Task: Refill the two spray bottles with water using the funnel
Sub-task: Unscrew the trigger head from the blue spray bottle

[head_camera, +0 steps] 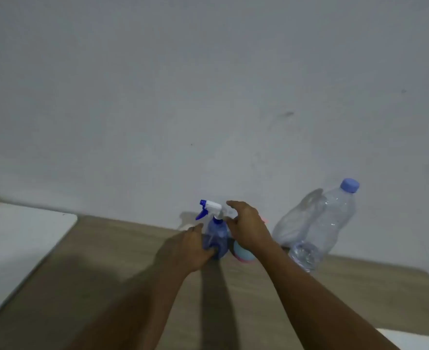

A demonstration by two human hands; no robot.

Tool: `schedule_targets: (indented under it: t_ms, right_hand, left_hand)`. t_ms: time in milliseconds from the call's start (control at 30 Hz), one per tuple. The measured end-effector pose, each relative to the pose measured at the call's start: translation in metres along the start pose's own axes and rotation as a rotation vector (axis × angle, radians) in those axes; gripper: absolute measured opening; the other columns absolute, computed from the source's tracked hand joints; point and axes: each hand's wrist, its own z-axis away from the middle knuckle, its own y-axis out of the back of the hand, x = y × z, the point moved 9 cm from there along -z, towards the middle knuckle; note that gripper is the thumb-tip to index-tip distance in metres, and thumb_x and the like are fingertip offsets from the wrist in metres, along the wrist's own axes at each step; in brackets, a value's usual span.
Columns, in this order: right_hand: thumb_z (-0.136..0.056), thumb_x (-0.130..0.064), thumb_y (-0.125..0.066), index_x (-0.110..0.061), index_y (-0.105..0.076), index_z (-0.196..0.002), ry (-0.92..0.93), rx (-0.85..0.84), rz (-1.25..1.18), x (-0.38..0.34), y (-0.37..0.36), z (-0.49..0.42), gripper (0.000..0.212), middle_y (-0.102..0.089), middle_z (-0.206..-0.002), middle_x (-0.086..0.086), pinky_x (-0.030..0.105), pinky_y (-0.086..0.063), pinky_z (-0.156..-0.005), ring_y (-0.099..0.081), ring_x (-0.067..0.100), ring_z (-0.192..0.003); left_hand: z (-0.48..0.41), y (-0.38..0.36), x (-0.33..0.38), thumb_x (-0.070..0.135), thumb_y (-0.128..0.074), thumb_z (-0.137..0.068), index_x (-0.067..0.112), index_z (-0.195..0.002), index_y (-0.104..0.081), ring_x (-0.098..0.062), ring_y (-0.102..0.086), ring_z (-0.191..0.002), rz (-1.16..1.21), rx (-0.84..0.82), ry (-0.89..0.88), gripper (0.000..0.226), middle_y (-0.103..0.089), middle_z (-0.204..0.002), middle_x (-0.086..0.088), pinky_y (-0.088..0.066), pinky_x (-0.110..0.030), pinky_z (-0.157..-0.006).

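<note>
Left hand [193,246] grips the translucent blue plastic spray bottle [217,234], upright at the wooden table's [107,261] far edge. Right hand [246,228] loosely open, nearer, just right of its white trigger head [213,207], no clear grip.

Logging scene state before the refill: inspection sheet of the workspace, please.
Surface: wooden table, white board at its left end.
Job's things: blue spray bottle upright, head on; water bottle capped; funnel not seen.
Clutter: pink-blue item mostly hidden behind the right hand; white item at the near right.
Grippers: left hand grips the spray bottle's body; right hand at its head, fingers' hold unclear.
Cables: nothing seen.
Surroundings: plain wall.
</note>
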Motion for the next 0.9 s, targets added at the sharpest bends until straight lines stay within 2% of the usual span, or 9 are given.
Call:
schedule_targets:
  t_ms: [200, 267, 333, 433, 500, 633, 700, 800, 900]
  right_hand:
    - [-0.099, -0.015, -0.054, -0.011, -0.065, -0.125, 0.001, 0.015, 0.017, 0.020, -0.019, -0.019, 0.029, -0.065, -0.126, 0.010, 0.028, -0.045, -0.093, -0.061, 0.027, -0.117]
    - [-0.100, -0.015, -0.051, -0.014, -0.064, -0.128, 0.040, 0.050, -0.010, 0.024, -0.021, -0.018, 0.031, -0.062, -0.130, 0.007, 0.026, -0.041, -0.094, -0.057, 0.025, -0.121]
    - [-0.100, -0.014, -0.053, -0.012, -0.064, -0.128, 0.030, 0.036, -0.035, 0.026, -0.022, -0.024, 0.030, -0.062, -0.130, 0.008, 0.022, -0.039, -0.095, -0.057, 0.025, -0.121]
    - [-0.098, -0.011, -0.060, -0.006, -0.066, -0.121, -0.017, -0.057, -0.001, 0.026, -0.030, -0.025, 0.025, -0.065, -0.123, 0.012, 0.033, -0.049, -0.103, -0.063, 0.027, -0.112]
    - [-0.097, -0.008, -0.061, -0.005, -0.069, -0.114, 0.075, 0.037, -0.033, 0.019, -0.025, -0.013, 0.019, -0.067, -0.116, 0.012, 0.036, -0.054, -0.096, -0.065, 0.026, -0.102]
    - [-0.092, -0.018, -0.071, -0.017, -0.068, -0.112, 0.140, 0.109, -0.186, 0.023, -0.015, 0.017, 0.021, -0.064, -0.105, -0.008, 0.027, -0.056, -0.084, -0.062, 0.008, -0.089]
    - [-0.085, -0.021, -0.078, -0.023, -0.065, -0.113, 0.132, 0.121, -0.301, 0.026, -0.005, 0.035, 0.031, -0.062, -0.103, -0.017, 0.017, -0.051, -0.077, -0.061, 0.003, -0.089]
    - [-0.078, -0.015, -0.085, -0.024, -0.054, -0.125, 0.102, 0.099, -0.524, 0.028, 0.007, 0.070, 0.057, -0.063, -0.113, -0.011, 0.017, -0.053, -0.073, -0.064, 0.007, -0.090]
    - [-0.078, -0.012, -0.085, -0.013, -0.063, -0.120, 0.088, 0.156, -0.586, 0.028, 0.029, 0.098, 0.047, -0.070, -0.108, -0.003, 0.024, -0.054, -0.074, -0.064, 0.005, -0.080]
  left_hand:
    - [-0.030, -0.023, -0.032, 0.035, -0.069, -0.088, 0.031, -0.145, -0.038, -0.012, -0.063, -0.101, 0.105, -0.006, 0.057, 0.065, -0.064, -0.121, 0.008, -0.051, -0.028, -0.087]
    - [-0.035, -0.030, -0.033, 0.027, -0.065, -0.094, 0.024, -0.134, -0.048, -0.002, -0.060, -0.089, 0.135, -0.028, 0.019, 0.044, -0.062, -0.108, 0.012, -0.052, -0.015, -0.080]
    - [-0.036, -0.033, -0.035, 0.029, -0.060, -0.098, 0.024, -0.124, -0.052, -0.004, -0.061, -0.086, 0.127, -0.018, 0.003, 0.028, -0.062, -0.102, 0.011, -0.048, -0.008, -0.067]
    - [-0.027, -0.035, -0.043, 0.029, -0.069, -0.091, 0.033, -0.120, -0.053, 0.001, -0.060, -0.088, 0.186, -0.012, 0.025, 0.034, -0.062, -0.109, 0.016, -0.049, -0.012, -0.074]
    - [-0.014, -0.034, -0.041, 0.028, -0.072, -0.089, 0.037, -0.115, -0.052, 0.005, -0.059, -0.089, 0.244, -0.008, 0.026, 0.034, -0.060, -0.106, 0.022, -0.045, -0.007, -0.073]
    - [0.020, -0.026, -0.027, 0.021, -0.081, -0.081, 0.027, -0.121, -0.055, 0.001, -0.059, -0.096, 0.375, 0.030, 0.030, 0.048, -0.061, -0.109, 0.017, -0.042, 0.001, -0.070]
    - [0.037, -0.023, -0.016, 0.025, -0.084, -0.077, 0.026, -0.120, -0.056, -0.005, -0.060, -0.099, 0.414, 0.040, 0.023, 0.051, -0.063, -0.113, 0.011, -0.045, -0.003, -0.074]
    - [0.063, -0.017, 0.001, 0.035, -0.085, -0.060, 0.030, -0.112, -0.060, -0.012, -0.064, -0.101, 0.507, 0.105, 0.027, 0.058, -0.067, -0.110, 0.006, -0.051, -0.020, -0.082]
    - [0.091, -0.011, 0.035, 0.030, -0.086, -0.063, 0.027, -0.114, -0.060, -0.002, -0.063, -0.096, 0.500, 0.093, -0.032, 0.058, -0.065, -0.112, 0.004, -0.049, -0.010, -0.076]
